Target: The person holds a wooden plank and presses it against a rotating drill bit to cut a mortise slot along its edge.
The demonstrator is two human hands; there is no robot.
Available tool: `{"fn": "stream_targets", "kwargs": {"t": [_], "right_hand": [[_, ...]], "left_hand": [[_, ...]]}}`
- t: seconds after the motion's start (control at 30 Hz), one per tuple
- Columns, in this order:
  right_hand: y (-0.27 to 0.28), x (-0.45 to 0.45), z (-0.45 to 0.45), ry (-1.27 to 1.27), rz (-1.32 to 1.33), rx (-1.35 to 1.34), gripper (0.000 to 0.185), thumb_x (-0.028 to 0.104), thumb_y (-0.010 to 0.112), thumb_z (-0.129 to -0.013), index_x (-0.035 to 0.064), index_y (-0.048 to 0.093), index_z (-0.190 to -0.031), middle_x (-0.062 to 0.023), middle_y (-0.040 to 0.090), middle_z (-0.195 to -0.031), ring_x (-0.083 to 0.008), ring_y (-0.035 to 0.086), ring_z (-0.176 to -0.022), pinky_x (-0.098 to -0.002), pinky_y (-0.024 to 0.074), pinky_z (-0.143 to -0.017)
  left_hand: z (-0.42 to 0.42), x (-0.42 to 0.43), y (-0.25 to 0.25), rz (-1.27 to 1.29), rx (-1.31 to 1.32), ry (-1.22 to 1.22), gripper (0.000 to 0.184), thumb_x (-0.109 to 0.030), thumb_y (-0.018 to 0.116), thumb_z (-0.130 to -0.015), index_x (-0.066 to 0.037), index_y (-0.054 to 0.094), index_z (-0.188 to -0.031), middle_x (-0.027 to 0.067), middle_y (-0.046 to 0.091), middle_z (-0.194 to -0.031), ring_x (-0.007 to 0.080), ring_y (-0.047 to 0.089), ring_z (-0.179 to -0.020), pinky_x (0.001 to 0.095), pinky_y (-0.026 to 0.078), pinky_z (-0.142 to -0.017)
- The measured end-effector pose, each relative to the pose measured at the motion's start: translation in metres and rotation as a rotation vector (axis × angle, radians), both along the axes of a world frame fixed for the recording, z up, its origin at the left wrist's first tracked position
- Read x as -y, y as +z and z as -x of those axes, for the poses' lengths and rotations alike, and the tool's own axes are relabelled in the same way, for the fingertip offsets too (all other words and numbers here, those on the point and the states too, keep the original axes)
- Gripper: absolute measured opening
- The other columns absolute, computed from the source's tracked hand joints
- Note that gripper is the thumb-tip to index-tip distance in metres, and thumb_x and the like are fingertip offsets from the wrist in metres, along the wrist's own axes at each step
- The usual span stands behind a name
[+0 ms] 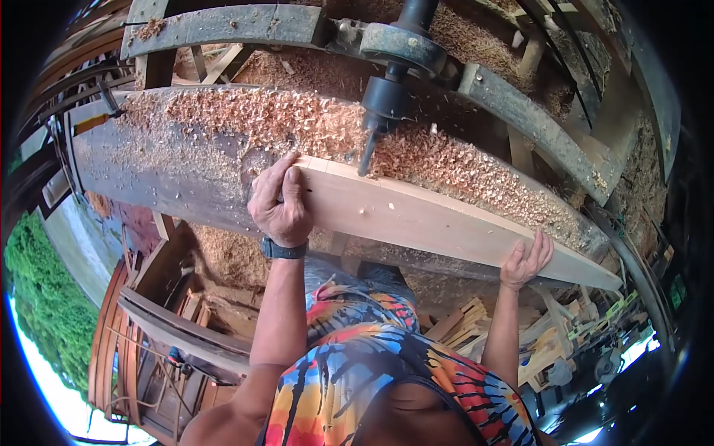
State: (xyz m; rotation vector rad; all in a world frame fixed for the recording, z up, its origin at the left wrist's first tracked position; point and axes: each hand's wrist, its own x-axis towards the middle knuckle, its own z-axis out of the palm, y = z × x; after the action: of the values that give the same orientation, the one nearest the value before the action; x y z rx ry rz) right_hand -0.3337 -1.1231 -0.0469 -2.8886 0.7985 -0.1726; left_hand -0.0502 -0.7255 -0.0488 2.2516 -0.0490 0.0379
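A long pale wooden board point(416, 219) stands on edge across the work table point(163, 175), its narrow top side under a drill press. The drill bit point(367, 152) meets that top side near the board's left end. My left hand point(282, 204), with a watch at the wrist, grips the left end, thumb on the near face and fingers over the top. My right hand point(526, 260) rests against the near face and top edge toward the right end, its fingers stretched out. Small chips stick to the board's face.
Curly wood shavings point(260, 111) cover the table behind the board. The drill chuck point(387, 97) hangs over the middle. Wooden beams point(223, 26) run along the far side. Offcuts point(461, 323) lie at the lower right, and stacked planks point(119, 334) stand at the lower left.
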Motion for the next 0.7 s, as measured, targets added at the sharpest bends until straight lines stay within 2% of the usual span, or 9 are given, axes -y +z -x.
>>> {"fn": "stream_targets", "kwargs": {"t": [0.1, 0.2, 0.3, 0.4, 0.47, 0.57, 0.7], "right_hand": [[0.003, 0.000, -0.006, 0.015, 0.011, -0.009, 0.053, 0.033, 0.055, -0.101, -0.0045, 0.062, -0.138, -0.0241, 0.061, -0.134, -0.0440, 0.049, -0.130, -0.0558, 0.0334, -0.116], [0.005, 0.001, -0.012, 0.021, 0.003, 0.000, 0.053, 0.032, 0.055, -0.101, -0.0045, 0.062, -0.138, -0.0241, 0.061, -0.134, -0.0440, 0.050, -0.130, -0.0561, 0.0335, -0.116], [0.001, 0.004, -0.013, -0.022, -0.011, 0.004, 0.058, 0.042, 0.054, -0.100, -0.0027, 0.064, -0.137, -0.0232, 0.061, -0.131, -0.0446, 0.049, -0.129, -0.0579, 0.0332, -0.115], [0.001, 0.005, -0.014, -0.013, 0.030, 0.003, 0.051, 0.032, 0.056, -0.100, -0.0039, 0.063, -0.137, -0.0235, 0.062, -0.135, -0.0443, 0.050, -0.130, -0.0558, 0.0337, -0.116], [-0.001, 0.006, -0.016, -0.008, 0.039, 0.023, 0.051, 0.032, 0.056, -0.100, -0.0035, 0.063, -0.136, -0.0227, 0.062, -0.135, -0.0440, 0.051, -0.130, -0.0554, 0.0337, -0.116], [0.002, 0.003, -0.016, -0.020, 0.037, 0.025, 0.050, 0.032, 0.057, -0.100, -0.0024, 0.064, -0.135, -0.0215, 0.063, -0.135, -0.0430, 0.051, -0.130, -0.0541, 0.0340, -0.116], [-0.003, 0.004, -0.014, -0.064, 0.054, 0.079, 0.050, 0.033, 0.063, -0.095, 0.0017, 0.067, -0.134, -0.0173, 0.065, -0.132, -0.0408, 0.053, -0.130, -0.0526, 0.0344, -0.115]], "left_hand": [[-0.006, 0.003, -0.001, 0.000, 0.009, -0.006, 0.021, -0.010, 0.065, -0.102, 0.001, 0.078, -0.114, 0.0130, 0.079, -0.105, 0.0200, 0.072, -0.094, 0.0325, 0.054, -0.087], [-0.011, 0.005, -0.003, -0.013, 0.033, -0.020, 0.021, -0.009, 0.065, -0.102, 0.002, 0.078, -0.114, 0.0128, 0.079, -0.105, 0.0196, 0.071, -0.094, 0.0325, 0.054, -0.087], [-0.016, 0.008, -0.004, 0.021, 0.012, -0.021, 0.021, -0.009, 0.066, -0.102, 0.002, 0.078, -0.114, 0.0127, 0.079, -0.105, 0.0194, 0.071, -0.093, 0.0328, 0.054, -0.087], [-0.022, 0.011, -0.002, 0.024, -0.025, -0.020, 0.021, -0.008, 0.066, -0.102, 0.003, 0.078, -0.114, 0.0127, 0.079, -0.105, 0.0194, 0.071, -0.095, 0.0327, 0.054, -0.088], [-0.024, 0.011, -0.006, 0.032, -0.015, -0.023, 0.020, -0.008, 0.066, -0.102, 0.003, 0.078, -0.114, 0.0127, 0.079, -0.105, 0.0192, 0.071, -0.096, 0.0323, 0.054, -0.088], [-0.024, 0.016, -0.008, 0.119, -0.021, 0.046, 0.017, -0.004, 0.071, -0.097, 0.000, 0.080, -0.111, 0.0139, 0.080, -0.103, 0.0236, 0.074, -0.094, 0.0342, 0.055, -0.088], [-0.023, 0.021, -0.021, 0.409, -0.020, 0.102, 0.023, -0.005, 0.070, -0.099, -0.001, 0.077, -0.121, 0.0130, 0.079, -0.107, 0.0199, 0.074, -0.097, 0.0326, 0.058, -0.089]]}}
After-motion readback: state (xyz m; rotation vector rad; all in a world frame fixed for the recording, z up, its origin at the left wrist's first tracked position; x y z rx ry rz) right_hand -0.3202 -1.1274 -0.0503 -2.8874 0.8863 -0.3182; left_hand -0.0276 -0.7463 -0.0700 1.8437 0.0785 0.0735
